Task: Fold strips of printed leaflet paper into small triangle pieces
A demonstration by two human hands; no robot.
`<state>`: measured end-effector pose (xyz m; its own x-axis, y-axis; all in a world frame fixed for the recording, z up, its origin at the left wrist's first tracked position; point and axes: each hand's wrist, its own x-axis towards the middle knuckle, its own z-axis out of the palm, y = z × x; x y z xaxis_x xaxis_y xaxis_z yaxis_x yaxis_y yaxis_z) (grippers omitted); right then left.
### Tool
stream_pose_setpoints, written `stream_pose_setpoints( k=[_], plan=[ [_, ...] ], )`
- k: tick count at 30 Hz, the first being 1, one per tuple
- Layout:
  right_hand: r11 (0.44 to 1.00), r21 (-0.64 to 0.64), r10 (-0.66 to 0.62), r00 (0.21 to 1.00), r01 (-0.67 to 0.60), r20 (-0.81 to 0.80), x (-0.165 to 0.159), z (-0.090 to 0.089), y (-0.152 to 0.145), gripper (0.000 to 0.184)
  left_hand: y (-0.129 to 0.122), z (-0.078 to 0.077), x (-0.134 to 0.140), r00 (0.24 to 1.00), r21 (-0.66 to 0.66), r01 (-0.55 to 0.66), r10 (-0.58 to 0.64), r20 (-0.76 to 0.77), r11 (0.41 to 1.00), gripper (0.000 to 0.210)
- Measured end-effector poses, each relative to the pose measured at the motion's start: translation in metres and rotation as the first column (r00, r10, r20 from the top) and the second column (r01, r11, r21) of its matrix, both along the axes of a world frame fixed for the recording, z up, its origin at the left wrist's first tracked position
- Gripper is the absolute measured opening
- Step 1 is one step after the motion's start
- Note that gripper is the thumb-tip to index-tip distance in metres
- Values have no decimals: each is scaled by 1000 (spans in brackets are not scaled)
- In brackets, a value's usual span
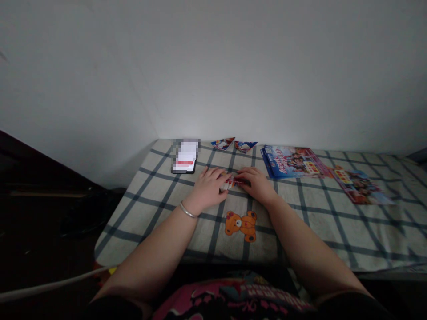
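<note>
A small folded piece of printed paper [230, 180] lies low over the checked cloth, between my two hands. My left hand [207, 189], with a silver bangle at the wrist, grips its left end, fingers over the top and thumb at the near side. On the right end is my right hand [257, 184], its fingers curled onto the paper and covering part of it. Much of the paper is hidden under the fingers. Two folded paper boats [223, 143] made of similar printed sheets stand beyond the hands by the wall.
A phone [187, 156] with a lit screen lies at the back left. To the right are a stack of printed flyers [290, 161] and a further flyer [362, 186]. The checked tablecloth [153, 211] bears a bear picture [240, 225]. A wall [233, 75] closes the far side.
</note>
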<state>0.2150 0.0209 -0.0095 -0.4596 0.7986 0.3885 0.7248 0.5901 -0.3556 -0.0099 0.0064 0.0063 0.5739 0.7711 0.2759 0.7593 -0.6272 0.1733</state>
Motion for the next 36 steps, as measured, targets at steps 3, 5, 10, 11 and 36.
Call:
stream_pose_setpoints(
  k=[3,5,10,11,36],
  plan=[
    [1000,-2,4,1000,-4,16,0,-1,0,26,2,-1,-4,1000,-19,-4,4,-24,1000,57],
    [1000,3,6,1000,-6,27,1,-1,0,26,2,-1,-5,999,-15,-19,19,-34,1000,61],
    [1000,10,8,999,-9,44,-1,2,-1,26,2,-1,-6,998,4,-9,9,-64,1000,58],
    [1000,8,8,999,-9,48,-1,2,-2,26,2,0,-6,998,9,-7,8,-68,1000,57],
    [984,0,-177,975,179,132,-16,17,-19,22,10,10,-1,995,-3,-59,59,81,998,27]
  ],
)
